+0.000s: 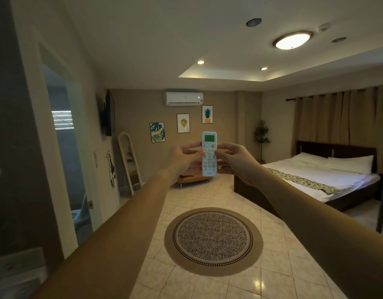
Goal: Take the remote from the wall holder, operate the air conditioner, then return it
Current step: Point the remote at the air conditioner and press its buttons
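Observation:
A white remote [209, 167] with a lit green screen and a yellow button stands upright at arm's length in the middle of the view. My left hand [183, 158] grips its left side, fingers wrapped behind it. My right hand [233, 159] holds its right side, thumb lying on the buttons. The white air conditioner [184, 98] hangs high on the far wall, straight above the remote, with a small display lit at its right end. The wall holder is not in view.
A round patterned rug [213, 241] lies on the tiled floor ahead. A bed [315, 180] with white sheets fills the right side. An open doorway [65, 160] is at the left, with a leaning mirror [130, 162] and an orange seat [192, 179] beyond.

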